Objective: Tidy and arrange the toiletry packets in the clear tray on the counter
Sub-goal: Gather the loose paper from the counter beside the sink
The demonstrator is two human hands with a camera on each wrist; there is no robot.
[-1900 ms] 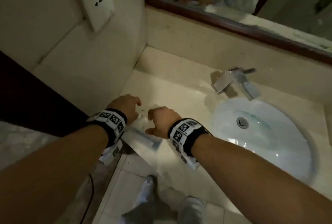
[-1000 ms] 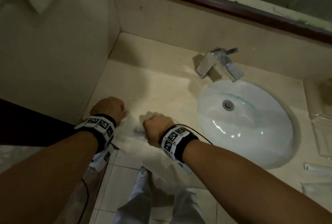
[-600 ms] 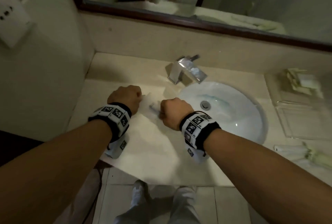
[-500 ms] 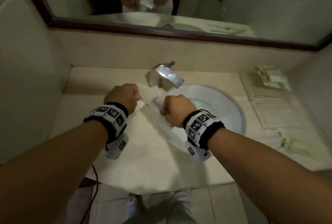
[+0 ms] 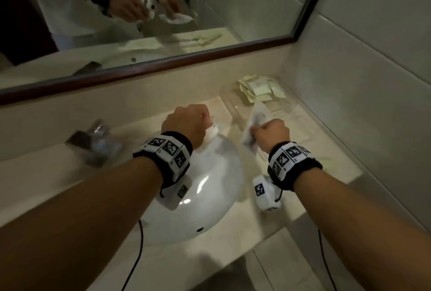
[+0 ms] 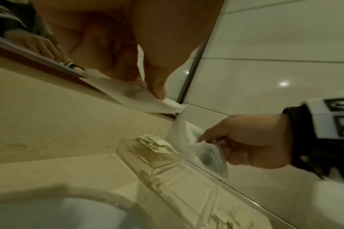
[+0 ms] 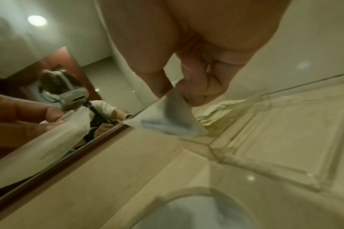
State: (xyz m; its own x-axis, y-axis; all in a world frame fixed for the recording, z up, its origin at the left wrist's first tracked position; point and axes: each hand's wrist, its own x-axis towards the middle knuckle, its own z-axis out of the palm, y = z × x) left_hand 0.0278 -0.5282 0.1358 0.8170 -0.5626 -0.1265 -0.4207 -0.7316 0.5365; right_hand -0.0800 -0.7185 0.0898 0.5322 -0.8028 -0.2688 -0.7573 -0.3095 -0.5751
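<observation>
My left hand (image 5: 190,125) hangs over the far rim of the sink and pinches a white flat packet (image 5: 213,131) between thumb and fingers (image 6: 157,86). To its right, my right hand (image 5: 269,135) grips a translucent packet (image 5: 255,122) with dark print, held just in front of the clear tray (image 5: 283,104). The tray stands in the back right corner of the counter. Several pale green packets (image 5: 258,87) lie heaped at its far end. In the right wrist view the gripped packet (image 7: 167,120) hangs above the tray's near wall (image 7: 245,156).
The white sink basin (image 5: 207,188) lies under my forearms, with the chrome faucet (image 5: 93,143) to the left. A framed mirror (image 5: 163,62) runs along the back and a tiled wall (image 5: 363,94) closes the right side. More pale packets (image 6: 236,216) lie on the counter in front of the tray.
Both hands have lifted packets off the counter's left end and carried them right, across the sink, to just in front of the tray. The hands have drawn apart.
</observation>
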